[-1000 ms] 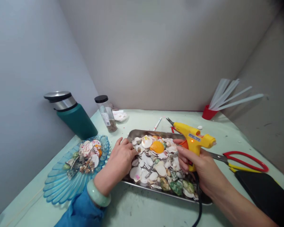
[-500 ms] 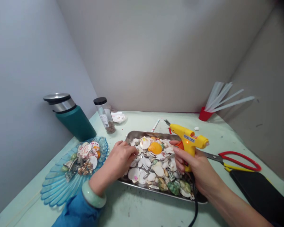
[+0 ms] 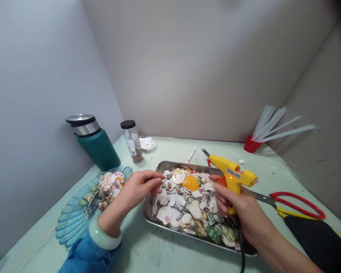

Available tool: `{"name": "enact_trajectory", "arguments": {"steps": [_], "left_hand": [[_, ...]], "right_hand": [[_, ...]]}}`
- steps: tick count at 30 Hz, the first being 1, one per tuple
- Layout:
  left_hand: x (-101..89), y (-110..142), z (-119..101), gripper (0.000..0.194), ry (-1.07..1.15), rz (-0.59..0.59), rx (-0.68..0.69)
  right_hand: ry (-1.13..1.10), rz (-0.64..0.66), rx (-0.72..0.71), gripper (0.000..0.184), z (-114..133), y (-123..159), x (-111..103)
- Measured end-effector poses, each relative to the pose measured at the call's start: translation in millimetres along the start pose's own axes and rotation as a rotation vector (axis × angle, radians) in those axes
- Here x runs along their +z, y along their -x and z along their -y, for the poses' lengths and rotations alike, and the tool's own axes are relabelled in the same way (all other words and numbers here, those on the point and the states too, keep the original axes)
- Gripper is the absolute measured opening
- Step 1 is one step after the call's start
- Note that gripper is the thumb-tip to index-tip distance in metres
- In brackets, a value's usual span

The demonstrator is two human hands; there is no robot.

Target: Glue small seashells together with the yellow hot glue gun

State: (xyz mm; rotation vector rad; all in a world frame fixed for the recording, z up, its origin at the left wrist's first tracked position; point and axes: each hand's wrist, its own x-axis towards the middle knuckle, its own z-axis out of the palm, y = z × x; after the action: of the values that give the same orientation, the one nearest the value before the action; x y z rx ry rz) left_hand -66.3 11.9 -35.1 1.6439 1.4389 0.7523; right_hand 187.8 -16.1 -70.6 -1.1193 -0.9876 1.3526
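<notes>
A yellow hot glue gun [image 3: 235, 170] with a lit orange light is gripped by its handle in my right hand [image 3: 244, 204], its nozzle pointing left. Below it lies a metal tray [image 3: 170, 223] full of seashells, small snail shells, green stones and metal hair clips. My left hand [image 3: 143, 185] hovers over the tray's left side, thumb and fingertips pinched together; what they hold is too small to make out. An orange scallop shell [image 3: 190, 183] sits on the pile between my hands. Left of my wrist, a blue shell-shaped dish [image 3: 71, 220] holds shells.
A teal flask [image 3: 99, 148] and a plastic jar with black lid [image 3: 132, 142] stand at back left. On the right are red-handled scissors [image 3: 298, 204], a black flat object [image 3: 318, 242] and a red cup [image 3: 252, 145] of glue sticks. A black cord [image 3: 241, 246] hangs from the gun.
My left hand has lifted from the shells, and its fingers now point right in a pinch. The whole view has shifted slightly; my right hand still holds the glue gun.
</notes>
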Motion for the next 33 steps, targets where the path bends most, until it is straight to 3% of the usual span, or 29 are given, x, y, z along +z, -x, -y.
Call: {"name": "enact_trajectory", "arguments": {"steps": [3, 7, 16, 20, 24, 28, 33], "left_hand": [[0.8, -0.9, -0.6, 0.020, 0.193, 0.010, -0.098], [1.8, -1.9, -1.9, 0.017, 0.280, -0.014, -0.179], [3.4, -4.4, 4.6, 0.014, 0.267, -0.027, -0.130], [0.4, -5.3, 6.1, 0.016, -0.029, -0.063, -0.064], [0.9, -6.0, 9.0, 0.017, -0.469, -0.136, 0.140], [5.1, -7.9, 11.8, 0.022, -0.625, -0.099, 0.194], [10.7, -4.8, 7.7, 0.025, -0.835, -0.141, 0.248]], "right_hand": [[-0.006, 0.012, 0.013, 0.038, -0.1, 0.4, -0.5], [-0.009, 0.030, 0.010, 0.037, -1.4, -0.7, -1.4], [0.003, 0.026, 0.015, 0.033, -2.4, -1.9, -1.9], [-0.004, 0.034, 0.008, 0.033, -2.9, -1.3, -2.3], [-0.001, 0.022, 0.016, 0.034, -4.4, -2.5, -2.8], [0.012, 0.013, 0.020, 0.036, -6.6, -3.7, -3.7], [0.005, 0.027, 0.017, 0.036, -7.8, -4.7, -5.4]]}}
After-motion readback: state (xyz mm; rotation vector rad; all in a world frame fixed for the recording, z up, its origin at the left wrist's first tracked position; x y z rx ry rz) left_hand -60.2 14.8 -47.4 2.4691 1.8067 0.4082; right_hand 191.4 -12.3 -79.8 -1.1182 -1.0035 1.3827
